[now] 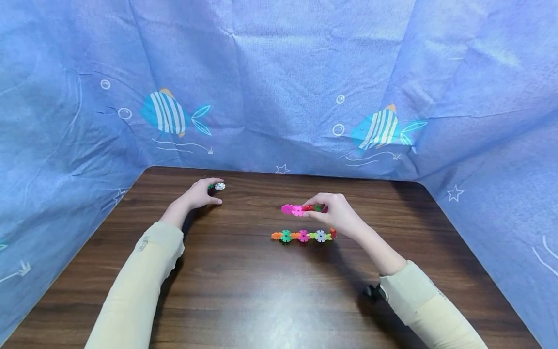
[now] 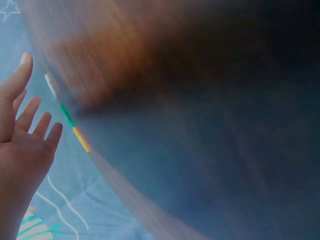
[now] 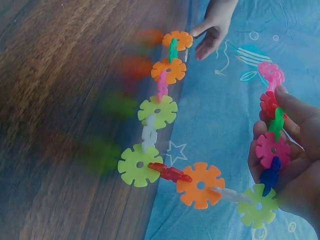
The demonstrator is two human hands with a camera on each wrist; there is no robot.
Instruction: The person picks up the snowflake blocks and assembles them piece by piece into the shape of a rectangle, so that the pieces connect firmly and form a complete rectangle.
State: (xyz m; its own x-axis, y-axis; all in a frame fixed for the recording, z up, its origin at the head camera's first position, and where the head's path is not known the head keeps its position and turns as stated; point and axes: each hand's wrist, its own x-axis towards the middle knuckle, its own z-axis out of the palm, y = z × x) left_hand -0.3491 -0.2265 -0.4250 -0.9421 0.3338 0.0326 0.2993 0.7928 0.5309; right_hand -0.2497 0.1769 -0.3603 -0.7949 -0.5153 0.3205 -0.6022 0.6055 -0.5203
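My right hand [image 1: 337, 211] pinches one end of a chain of notched, flower-shaped plastic discs [image 3: 201, 185] between thumb and fingers. In the right wrist view the chain bends round from the hand, through lime, orange, red and white discs, toward a far orange disc [image 3: 178, 40]. The head view shows its lower run [image 1: 303, 236] nearer me than the held pink end [image 1: 298, 210]. At the table's far left, my left hand [image 1: 200, 194] reaches with thumb and fingers apart, fingertips close to a white disc [image 1: 220, 186]. Green [image 2: 67, 115] and orange pieces [image 2: 81, 139] line up with it.
A dark wood-grain table [image 1: 244, 291] lies under both hands. Blue cloth [image 1: 279, 87] printed with fish and stars hangs behind it and along both sides. A black device [image 1: 373, 293] sits at my right cuff, low over the tabletop.
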